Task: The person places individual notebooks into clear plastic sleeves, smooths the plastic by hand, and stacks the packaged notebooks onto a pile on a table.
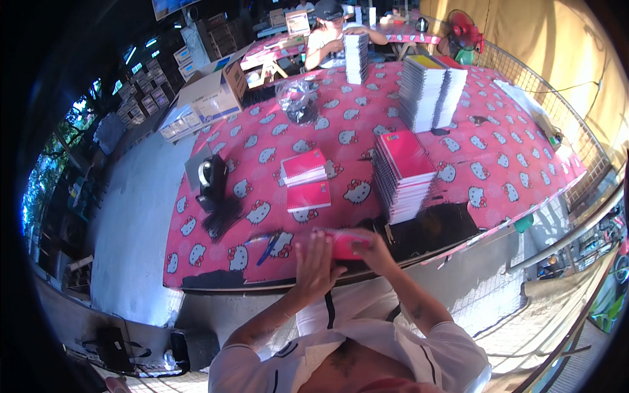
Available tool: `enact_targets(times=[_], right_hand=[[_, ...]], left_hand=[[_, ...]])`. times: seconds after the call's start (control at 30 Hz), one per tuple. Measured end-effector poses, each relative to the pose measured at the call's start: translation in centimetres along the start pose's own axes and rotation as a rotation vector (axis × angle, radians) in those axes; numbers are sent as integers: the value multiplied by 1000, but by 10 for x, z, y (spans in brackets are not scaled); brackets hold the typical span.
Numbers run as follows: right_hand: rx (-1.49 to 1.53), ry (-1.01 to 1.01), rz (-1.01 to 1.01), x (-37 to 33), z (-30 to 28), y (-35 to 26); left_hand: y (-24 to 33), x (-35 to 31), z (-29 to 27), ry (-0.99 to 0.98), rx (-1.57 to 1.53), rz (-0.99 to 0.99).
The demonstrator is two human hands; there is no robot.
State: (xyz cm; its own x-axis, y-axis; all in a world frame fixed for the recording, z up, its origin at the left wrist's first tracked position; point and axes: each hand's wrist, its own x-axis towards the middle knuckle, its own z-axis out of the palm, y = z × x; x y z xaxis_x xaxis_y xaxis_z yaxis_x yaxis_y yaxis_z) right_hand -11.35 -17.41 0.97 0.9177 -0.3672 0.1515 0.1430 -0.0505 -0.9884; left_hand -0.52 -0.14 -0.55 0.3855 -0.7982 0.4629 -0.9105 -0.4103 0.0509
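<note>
A pink-covered notebook point(345, 245), slightly blurred, lies at the table's near edge between my hands. My left hand point(316, 263) rests along its left side with the fingers stretched out. The right hand point(375, 253) grips its right end, thumb over the cover. Just left of my left hand lies a blue pen-like tool point(267, 249). Beyond my hands are two low piles of pink notebooks, a nearer pile point(309, 196) and a farther pile point(304, 164). A tall stack of pink spiral notebooks point(407, 156) stands to the right.
The pink patterned tablecloth point(262, 157) has a dark worn patch point(439, 229). At left are a black tape dispenser point(211, 183) and thin black strands point(223, 219). Farther stand a plastic bag point(298, 105), cardboard box point(209, 95) and tall notebook stacks point(421, 95). A co-worker point(327, 39) sits opposite.
</note>
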Motion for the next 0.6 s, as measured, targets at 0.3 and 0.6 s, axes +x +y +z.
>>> enact_targets(times=[0.3,0.6], right_hand=[[-91,-66,-68,2,-13,22],[-183,-101,-77,2,-9,41]], left_hand=[[11,-3,-7,164,-85,27],[18,-5,1,-71,-51,76]])
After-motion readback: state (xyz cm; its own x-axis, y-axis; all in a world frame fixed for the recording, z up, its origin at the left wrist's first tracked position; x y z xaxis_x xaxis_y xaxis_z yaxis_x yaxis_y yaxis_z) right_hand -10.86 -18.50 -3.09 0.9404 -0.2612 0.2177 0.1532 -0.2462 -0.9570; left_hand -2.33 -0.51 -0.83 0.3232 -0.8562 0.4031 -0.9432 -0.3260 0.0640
